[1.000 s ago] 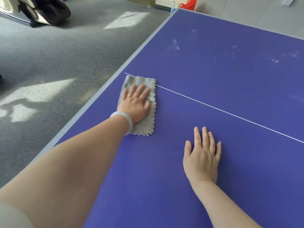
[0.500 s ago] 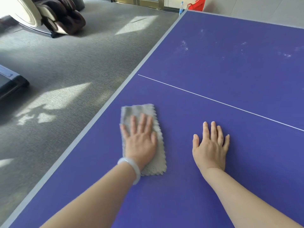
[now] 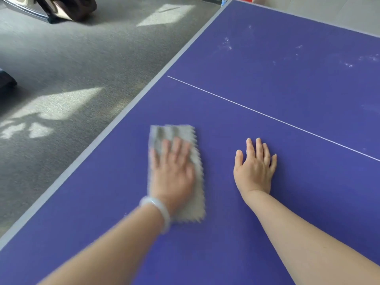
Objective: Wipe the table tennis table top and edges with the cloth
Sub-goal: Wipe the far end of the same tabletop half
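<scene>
Grey cloth [image 3: 191, 198] with zigzag-cut edges on a blue-purple table [image 3: 267, 83] crossed by a white line [image 3: 267, 116].

Grey cloth [image 3: 193, 194] flat on purple table [image 3: 267, 83]

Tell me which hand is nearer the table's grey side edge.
Left. The left hand presses the cloth a short way in from the edge. The right hand lies flat farther in, beyond the cloth.

No readable text
The table [image 3: 267, 89], cloth [image 3: 196, 199] and floor [image 3: 82, 64] show no legible letters, numbers, labels or signs.
</scene>
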`<move>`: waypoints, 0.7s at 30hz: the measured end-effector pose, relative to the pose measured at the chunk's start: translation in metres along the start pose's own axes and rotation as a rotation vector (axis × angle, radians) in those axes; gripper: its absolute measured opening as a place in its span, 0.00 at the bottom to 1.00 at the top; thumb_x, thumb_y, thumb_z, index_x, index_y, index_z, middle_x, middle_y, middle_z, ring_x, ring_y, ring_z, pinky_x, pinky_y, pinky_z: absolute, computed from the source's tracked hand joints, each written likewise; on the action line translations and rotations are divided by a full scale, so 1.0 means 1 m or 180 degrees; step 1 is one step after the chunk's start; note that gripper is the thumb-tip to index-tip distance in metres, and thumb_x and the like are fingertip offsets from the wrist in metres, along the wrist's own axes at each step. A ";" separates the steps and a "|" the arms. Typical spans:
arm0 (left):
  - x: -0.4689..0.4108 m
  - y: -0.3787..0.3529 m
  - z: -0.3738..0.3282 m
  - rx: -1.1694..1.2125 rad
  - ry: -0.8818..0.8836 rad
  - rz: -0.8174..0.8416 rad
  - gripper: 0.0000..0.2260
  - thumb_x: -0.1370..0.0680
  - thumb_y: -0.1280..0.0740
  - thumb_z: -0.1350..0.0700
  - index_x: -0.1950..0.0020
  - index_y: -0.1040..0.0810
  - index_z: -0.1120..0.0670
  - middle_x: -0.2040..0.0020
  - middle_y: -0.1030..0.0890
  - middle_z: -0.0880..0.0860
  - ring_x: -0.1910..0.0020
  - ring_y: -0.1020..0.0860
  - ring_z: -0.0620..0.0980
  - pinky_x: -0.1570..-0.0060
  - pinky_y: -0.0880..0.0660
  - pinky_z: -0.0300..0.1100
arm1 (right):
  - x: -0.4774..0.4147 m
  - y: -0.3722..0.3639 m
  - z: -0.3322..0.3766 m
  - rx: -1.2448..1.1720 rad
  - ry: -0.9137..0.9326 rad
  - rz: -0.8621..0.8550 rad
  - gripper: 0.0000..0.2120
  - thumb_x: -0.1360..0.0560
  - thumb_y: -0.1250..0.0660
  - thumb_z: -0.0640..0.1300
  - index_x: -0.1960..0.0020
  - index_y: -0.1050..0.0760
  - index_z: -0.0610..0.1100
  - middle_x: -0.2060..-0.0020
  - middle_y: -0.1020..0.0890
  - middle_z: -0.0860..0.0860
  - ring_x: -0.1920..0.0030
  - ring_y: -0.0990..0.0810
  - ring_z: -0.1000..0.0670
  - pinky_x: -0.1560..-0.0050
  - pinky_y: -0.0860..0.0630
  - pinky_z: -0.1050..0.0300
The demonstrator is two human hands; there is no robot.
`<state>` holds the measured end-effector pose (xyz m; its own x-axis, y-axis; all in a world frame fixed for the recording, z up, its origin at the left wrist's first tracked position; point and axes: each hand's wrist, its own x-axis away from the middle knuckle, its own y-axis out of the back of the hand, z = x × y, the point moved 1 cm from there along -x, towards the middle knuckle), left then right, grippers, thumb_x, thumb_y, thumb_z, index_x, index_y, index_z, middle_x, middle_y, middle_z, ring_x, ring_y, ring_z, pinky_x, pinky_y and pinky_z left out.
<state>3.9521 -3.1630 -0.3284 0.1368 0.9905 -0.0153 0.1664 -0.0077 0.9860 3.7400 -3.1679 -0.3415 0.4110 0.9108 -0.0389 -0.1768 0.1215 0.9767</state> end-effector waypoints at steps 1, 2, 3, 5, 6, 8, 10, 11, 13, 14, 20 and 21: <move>0.032 -0.005 -0.031 0.0054 -0.0513 0.0024 0.28 0.20 0.49 0.46 0.19 0.45 0.48 0.19 0.44 0.51 0.20 0.51 0.56 0.25 0.53 0.64 | 0.000 0.001 0.000 -0.0081 -0.0014 -0.0017 0.27 0.17 0.50 0.57 0.20 0.41 0.49 0.20 0.41 0.48 0.20 0.46 0.47 0.21 0.55 0.42; 0.067 -0.010 -0.058 0.0094 -0.1009 0.0109 0.29 0.21 0.46 0.46 0.19 0.44 0.49 0.20 0.43 0.51 0.20 0.50 0.57 0.25 0.53 0.64 | 0.000 0.002 -0.001 -0.0179 -0.0030 -0.0041 0.26 0.17 0.49 0.56 0.20 0.39 0.48 0.20 0.41 0.48 0.20 0.45 0.47 0.21 0.55 0.43; 0.099 -0.012 -0.077 0.0106 -0.1361 0.0208 0.30 0.22 0.44 0.45 0.20 0.43 0.50 0.20 0.42 0.51 0.20 0.48 0.56 0.25 0.54 0.63 | -0.001 0.003 -0.002 -0.0281 -0.0028 -0.0063 0.26 0.16 0.48 0.55 0.21 0.38 0.48 0.20 0.40 0.48 0.20 0.45 0.47 0.21 0.55 0.43; 0.138 -0.015 -0.080 0.0062 -0.1607 0.0322 0.32 0.23 0.40 0.43 0.20 0.41 0.49 0.20 0.41 0.49 0.20 0.46 0.54 0.25 0.52 0.61 | -0.001 0.003 -0.004 -0.0417 0.0003 -0.0088 0.25 0.16 0.47 0.54 0.22 0.36 0.48 0.21 0.39 0.48 0.20 0.44 0.47 0.21 0.56 0.43; 0.145 -0.014 -0.072 0.0085 -0.1625 0.0416 0.32 0.23 0.40 0.43 0.20 0.42 0.48 0.20 0.42 0.49 0.20 0.47 0.53 0.26 0.51 0.60 | -0.001 0.003 -0.004 -0.0449 0.0007 -0.0080 0.25 0.16 0.47 0.54 0.22 0.35 0.47 0.21 0.39 0.48 0.20 0.45 0.47 0.21 0.56 0.43; 0.149 -0.006 -0.059 0.0164 -0.1610 0.0550 0.30 0.21 0.43 0.42 0.19 0.45 0.46 0.19 0.45 0.47 0.20 0.50 0.52 0.26 0.52 0.59 | 0.001 0.005 -0.003 -0.0477 0.0019 -0.0017 0.25 0.16 0.45 0.54 0.22 0.36 0.48 0.20 0.40 0.48 0.20 0.46 0.48 0.21 0.57 0.43; 0.146 0.001 -0.057 0.0225 -0.1570 0.0601 0.29 0.19 0.45 0.43 0.19 0.48 0.46 0.19 0.49 0.46 0.20 0.54 0.50 0.26 0.55 0.59 | 0.000 0.012 -0.003 -0.0560 0.0097 0.0158 0.24 0.16 0.44 0.53 0.22 0.37 0.48 0.20 0.41 0.47 0.20 0.48 0.48 0.21 0.59 0.44; 0.147 0.000 -0.059 0.0262 -0.1561 0.0641 0.29 0.19 0.46 0.44 0.19 0.50 0.46 0.18 0.51 0.46 0.20 0.56 0.50 0.25 0.56 0.59 | 0.000 0.018 -0.005 -0.0703 0.0138 0.0302 0.24 0.16 0.44 0.52 0.22 0.37 0.47 0.20 0.42 0.47 0.20 0.48 0.48 0.21 0.59 0.45; 0.149 -0.003 -0.061 0.0307 -0.1545 0.0667 0.29 0.18 0.48 0.44 0.19 0.52 0.45 0.18 0.53 0.46 0.20 0.59 0.49 0.25 0.57 0.59 | 0.008 0.035 -0.015 -0.1393 0.0032 0.0595 0.23 0.15 0.44 0.47 0.22 0.37 0.44 0.20 0.42 0.48 0.20 0.49 0.48 0.21 0.58 0.47; 0.149 -0.004 -0.061 0.0305 -0.1524 0.0681 0.28 0.18 0.49 0.45 0.19 0.52 0.45 0.18 0.53 0.46 0.20 0.59 0.49 0.25 0.57 0.59 | 0.021 0.044 -0.024 -0.1712 -0.0115 0.0618 0.23 0.15 0.44 0.46 0.22 0.38 0.43 0.20 0.42 0.48 0.20 0.48 0.49 0.21 0.55 0.47; 0.150 -0.006 -0.059 0.0263 -0.1517 0.0735 0.27 0.17 0.53 0.45 0.19 0.55 0.44 0.19 0.55 0.45 0.20 0.60 0.48 0.23 0.56 0.59 | 0.192 0.068 -0.126 -0.0635 -0.0488 0.0186 0.24 0.16 0.45 0.42 0.21 0.40 0.38 0.20 0.43 0.43 0.20 0.47 0.45 0.20 0.55 0.45; 0.149 -0.007 -0.059 0.0241 -0.1517 0.0724 0.27 0.17 0.53 0.45 0.19 0.55 0.44 0.19 0.55 0.45 0.20 0.61 0.48 0.23 0.56 0.58 | 0.216 0.066 -0.143 -0.0391 -0.0615 0.0247 0.25 0.16 0.45 0.43 0.21 0.42 0.39 0.20 0.45 0.44 0.19 0.48 0.45 0.20 0.56 0.43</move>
<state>3.9137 -3.0071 -0.3283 0.6032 0.7904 0.1065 0.1483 -0.2424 0.9588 3.6897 -2.9068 -0.3155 0.5533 0.8284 0.0879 -0.3173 0.1120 0.9417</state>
